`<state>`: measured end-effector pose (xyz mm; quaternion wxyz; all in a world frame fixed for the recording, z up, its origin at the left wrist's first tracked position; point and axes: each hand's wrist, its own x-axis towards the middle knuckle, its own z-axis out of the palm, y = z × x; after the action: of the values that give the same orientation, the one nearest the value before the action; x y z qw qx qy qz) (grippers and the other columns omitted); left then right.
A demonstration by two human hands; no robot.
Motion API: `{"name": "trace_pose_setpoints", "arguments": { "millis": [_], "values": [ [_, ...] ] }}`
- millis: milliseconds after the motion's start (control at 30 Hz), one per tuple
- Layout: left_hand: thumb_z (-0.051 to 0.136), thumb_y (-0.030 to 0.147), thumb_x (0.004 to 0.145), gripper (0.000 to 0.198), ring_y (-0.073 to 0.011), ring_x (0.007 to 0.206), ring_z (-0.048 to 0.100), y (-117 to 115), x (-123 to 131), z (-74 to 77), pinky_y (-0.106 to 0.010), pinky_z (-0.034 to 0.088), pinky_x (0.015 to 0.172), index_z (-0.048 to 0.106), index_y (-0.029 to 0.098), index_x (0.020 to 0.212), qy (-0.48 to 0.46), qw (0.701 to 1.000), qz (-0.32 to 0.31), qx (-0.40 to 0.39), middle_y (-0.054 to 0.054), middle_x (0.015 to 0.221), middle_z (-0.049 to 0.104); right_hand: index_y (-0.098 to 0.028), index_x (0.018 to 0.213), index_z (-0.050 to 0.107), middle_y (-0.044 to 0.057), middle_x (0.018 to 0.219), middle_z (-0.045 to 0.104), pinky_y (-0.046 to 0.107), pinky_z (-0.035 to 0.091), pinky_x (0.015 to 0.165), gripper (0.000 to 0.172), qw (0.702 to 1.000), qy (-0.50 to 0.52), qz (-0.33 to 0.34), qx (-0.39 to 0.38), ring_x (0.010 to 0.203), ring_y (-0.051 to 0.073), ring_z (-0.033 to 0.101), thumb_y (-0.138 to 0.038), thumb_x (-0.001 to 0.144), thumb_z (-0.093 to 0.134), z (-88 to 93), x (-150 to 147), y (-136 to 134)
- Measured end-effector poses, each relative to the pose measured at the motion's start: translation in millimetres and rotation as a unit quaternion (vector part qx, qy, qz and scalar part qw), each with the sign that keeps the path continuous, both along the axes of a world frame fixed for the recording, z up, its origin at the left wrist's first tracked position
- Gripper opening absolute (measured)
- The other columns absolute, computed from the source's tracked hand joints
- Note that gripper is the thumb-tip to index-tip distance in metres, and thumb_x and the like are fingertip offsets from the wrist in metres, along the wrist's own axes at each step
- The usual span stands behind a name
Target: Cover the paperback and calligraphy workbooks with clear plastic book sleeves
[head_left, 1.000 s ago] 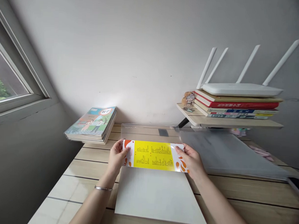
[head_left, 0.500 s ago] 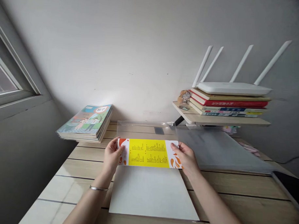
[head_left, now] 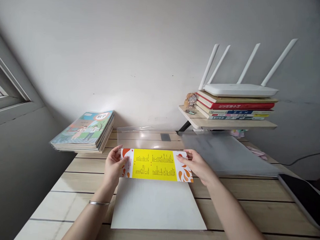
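Note:
Both hands hold a yellow-and-white printed paper strip [head_left: 153,164] with orange drop shapes at its ends and rows of small dark text. My left hand [head_left: 115,163] pinches its left end, thumb on top and fingers behind. At the right end, my right hand [head_left: 197,165] grips it the same way. Under and in front of the strip, a plain white sheet or cover [head_left: 158,205] lies on the table; whether the two are joined is hidden. Just behind the strip lies a clear plastic sleeve [head_left: 138,136].
A stack of books [head_left: 84,129] stands at the back left. On the right, a raised shelf [head_left: 235,125] bears more books [head_left: 236,106] and a white router [head_left: 241,90]. Below it lie a translucent plastic folder [head_left: 227,157] and a black phone or tablet [head_left: 303,198].
My view has shifted slightly right, so everything appears further left. The strip's right end now tilts down a little. Both hands keep their hold.

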<state>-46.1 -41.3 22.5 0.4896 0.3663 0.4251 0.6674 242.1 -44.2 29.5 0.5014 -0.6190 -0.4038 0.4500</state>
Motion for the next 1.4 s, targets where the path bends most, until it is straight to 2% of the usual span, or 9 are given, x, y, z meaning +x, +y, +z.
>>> {"name": "trace_pose_setpoints", "arguments": {
  "millis": [200, 400, 533, 800, 1000, 1133, 1200, 1300, 1400],
  "values": [
    [0.082, 0.021, 0.052, 0.063, -0.0155, 0.078, 0.065, 0.1, -0.4, -2.1, -0.025, 0.051, 0.067, 0.055, 0.019, 0.108, -0.001, 1.0, -0.02, 0.015, -0.003, 0.09, 0.068, -0.02, 0.087, 0.056, 0.003, 0.074, 0.07, 0.029, 0.054, 0.055, 0.043, 0.995, 0.014, 0.09, -0.043, 0.066, 0.021, 0.067, -0.025, 0.053, 0.08, 0.3, -3.6, -5.3],
    [0.081, 0.021, 0.054, 0.071, -0.0218, 0.094, 0.064, -0.4, -1.4, -2.6, -0.031, 0.051, 0.078, 0.052, 0.017, 0.118, -0.015, 0.998, -0.063, 0.02, -0.013, 0.11, 0.066, -0.018, 0.079, 0.061, -0.001, 0.062, 0.067, 0.021, 0.047, 0.046, 0.032, 0.983, -0.055, 0.168, -0.051, 0.053, 0.014, 0.062, -0.024, 0.054, 0.079, 5.7, 7.0, -9.6],
    [0.081, 0.019, 0.055, 0.071, -0.0236, 0.098, 0.063, 0.4, -2.9, -2.6, -0.031, 0.05, 0.078, 0.051, 0.017, 0.12, -0.017, 0.996, -0.082, 0.024, -0.014, 0.114, 0.065, -0.019, 0.081, 0.064, 0.0, 0.062, 0.067, 0.022, 0.047, 0.046, 0.033, 0.976, -0.048, 0.2, -0.07, 0.053, 0.015, 0.063, -0.025, 0.053, 0.079, 6.7, 8.1, -11.3],
    [0.081, 0.013, 0.049, 0.07, -0.0232, 0.096, 0.064, 2.0, -5.2, -2.6, -0.03, 0.05, 0.077, 0.056, 0.017, 0.114, -0.029, 0.996, -0.087, 0.017, -0.013, 0.114, 0.065, -0.019, 0.091, 0.071, 0.001, 0.063, 0.069, 0.023, 0.048, 0.047, 0.041, 0.972, -0.012, 0.215, -0.089, 0.054, 0.015, 0.063, -0.02, 0.052, 0.08, 2.4, 9.4, -9.2],
    [0.081, 0.018, 0.053, 0.061, -0.0236, 0.093, 0.065, 0.3, -6.4, -1.2, -0.032, 0.051, 0.075, 0.059, 0.018, 0.11, -0.037, 0.993, -0.108, 0.01, -0.011, 0.109, 0.068, -0.018, 0.092, 0.069, 0.002, 0.066, 0.069, 0.02, 0.045, 0.046, 0.042, 0.983, -0.03, 0.17, -0.056, 0.054, 0.014, 0.061, -0.022, 0.051, 0.08, -6.4, 8.3, -1.7],
    [0.081, 0.023, 0.054, 0.059, -0.0246, 0.092, 0.066, 0.7, -5.9, -0.7, -0.033, 0.051, 0.074, 0.061, 0.018, 0.109, -0.039, 0.995, -0.09, -0.013, -0.011, 0.106, 0.069, -0.019, 0.092, 0.069, 0.001, 0.065, 0.068, 0.023, 0.046, 0.047, 0.041, 0.978, -0.035, 0.195, -0.061, 0.054, 0.015, 0.06, -0.026, 0.053, 0.079, -8.7, 11.6, -1.2],
    [0.082, 0.024, 0.053, 0.059, -0.0244, 0.09, 0.067, 1.4, -5.4, -0.9, -0.033, 0.051, 0.074, 0.061, 0.017, 0.108, -0.042, 0.996, -0.077, -0.027, -0.011, 0.103, 0.07, -0.019, 0.094, 0.069, 0.003, 0.07, 0.067, 0.027, 0.048, 0.049, 0.042, 0.977, -0.072, 0.196, -0.05, 0.058, 0.018, 0.062, -0.028, 0.054, 0.077, -7.1, 12.1, -3.3],
    [0.081, 0.023, 0.053, 0.057, -0.0223, 0.087, 0.067, 2.4, -5.6, -1.8, -0.031, 0.051, 0.074, 0.062, 0.015, 0.105, -0.051, 0.996, -0.061, -0.031, -0.011, 0.1, 0.071, -0.022, 0.094, 0.07, 0.007, 0.09, 0.065, 0.033, 0.051, 0.061, 0.036, 0.96, -0.223, 0.16, 0.057, 0.076, 0.023, 0.064, -0.03, 0.059, 0.072, 1.3, 4.8, -10.7],
    [0.081, 0.021, 0.054, 0.054, -0.0202, 0.085, 0.068, 2.9, -6.7, -2.4, -0.03, 0.051, 0.074, 0.063, 0.016, 0.104, -0.067, 0.996, -0.057, -0.026, -0.011, 0.099, 0.071, -0.029, 0.101, 0.069, 0.007, 0.101, 0.063, 0.044, 0.045, 0.079, 0.035, 0.884, -0.414, 0.117, 0.183, 0.096, 0.029, 0.059, -0.032, 0.066, 0.066, 12.5, -9.1, -22.1]
  ]
}}
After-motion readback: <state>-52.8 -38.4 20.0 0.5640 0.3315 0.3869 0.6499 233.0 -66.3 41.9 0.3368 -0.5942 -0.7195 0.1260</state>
